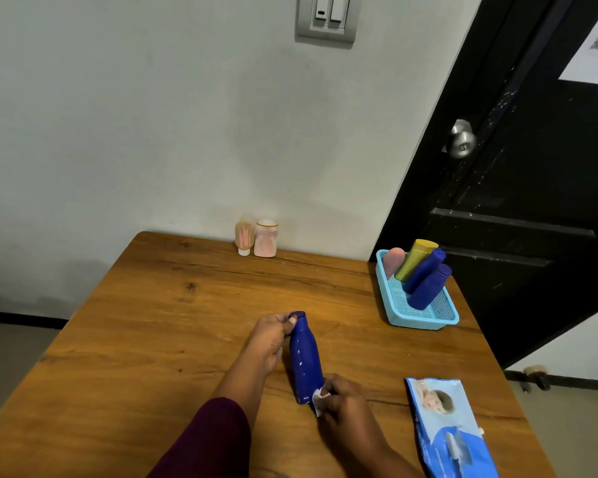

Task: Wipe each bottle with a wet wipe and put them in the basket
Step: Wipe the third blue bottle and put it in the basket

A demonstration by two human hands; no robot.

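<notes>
A dark blue bottle (304, 357) is held over the wooden table (173, 326). My left hand (269, 339) grips its neck just below the cap. My right hand (342, 401) pinches a white wet wipe (320, 396) against the bottle's lower end. At the table's right edge sits a light blue basket (399, 313) with two blue bottles (427, 281), a yellow-green bottle (415, 257) and a pink tube (393, 260) leaning in it. Against the wall at the back stand a pink jar (266, 238) and a small peach tube (244, 237).
A blue pack of wet wipes (449, 429) lies on the table at the near right. A black door (518, 188) with a metal knob (461, 139) stands behind the basket. A switch plate (326, 19) is on the wall.
</notes>
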